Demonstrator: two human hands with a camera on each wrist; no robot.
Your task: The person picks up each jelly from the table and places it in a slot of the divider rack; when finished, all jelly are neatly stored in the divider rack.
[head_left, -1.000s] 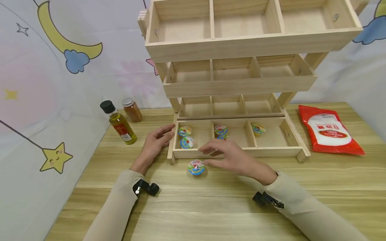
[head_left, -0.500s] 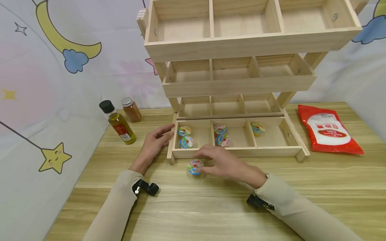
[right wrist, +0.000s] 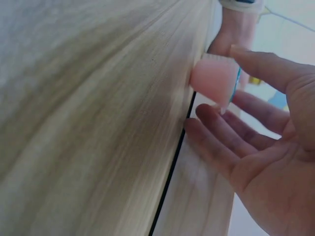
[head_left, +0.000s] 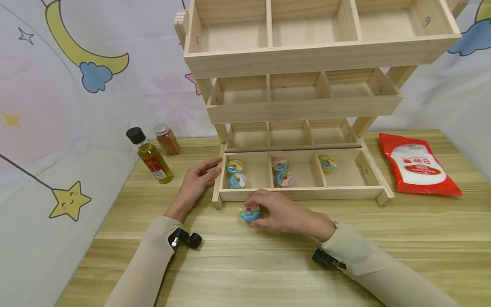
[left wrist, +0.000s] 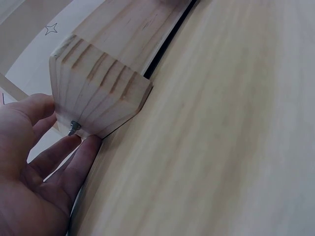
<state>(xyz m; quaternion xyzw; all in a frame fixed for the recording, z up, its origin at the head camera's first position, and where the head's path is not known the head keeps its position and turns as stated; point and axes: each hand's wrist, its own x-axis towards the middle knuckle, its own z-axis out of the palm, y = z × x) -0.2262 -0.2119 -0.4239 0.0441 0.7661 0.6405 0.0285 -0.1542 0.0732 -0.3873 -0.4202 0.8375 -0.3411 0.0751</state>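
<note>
My right hand pinches a small jelly cup between thumb and fingers, just in front of the wooden rack. In the right wrist view, the cup's pink body sits between the thumb and the fingertips, with its lid facing right. My left hand rests its fingers against the rack's lower left side; the left wrist view has them touching the end of a wooden foot. Inside the lowest tray, two jelly cups lie in the left compartment, two in the middle and one in the right.
Left of the rack stand an oil bottle with a black cap and a spice jar. On the right lies a red and white bag. Higher divided trays overhang the lowest one. Behind hangs a printed cloth.
My right hand has moved left and slightly down, and its thumb and fingers have closed on the jelly cup, which has tilted slightly. My left hand has stayed put.
</note>
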